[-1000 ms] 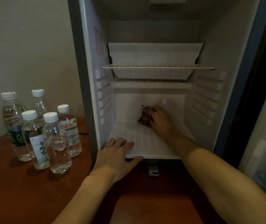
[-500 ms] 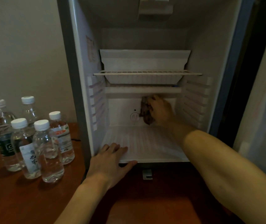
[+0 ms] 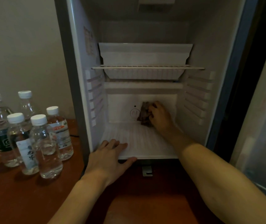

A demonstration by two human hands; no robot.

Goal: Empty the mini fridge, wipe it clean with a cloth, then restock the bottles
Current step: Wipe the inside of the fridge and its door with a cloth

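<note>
A single head-worn view looks forward and slightly down, straight into the open mini fridge (image 3: pixel 142 97) from close in front. Both forearms reach in from the bottom edge, and the wooden tabletop (image 3: pixel 16 199) fills the lower left.

Reddish-brown wooden table (image 3: pixel 12 199), polished, running from the left edge across under the arms. Directly on it, at left: 5 clear plastic water bottles (image 3: pixel 46 147) with white caps, upright, clustered close together, 2 in front and 3 behind, several touching. Just right of them, also on the table: open mini fridge (image 3: pixel 74 88), its bottom edge meeting the wood. Small metal bracket (image 3: pixel 147 170) below the fridge's front lip, close against the tabletop.
</note>
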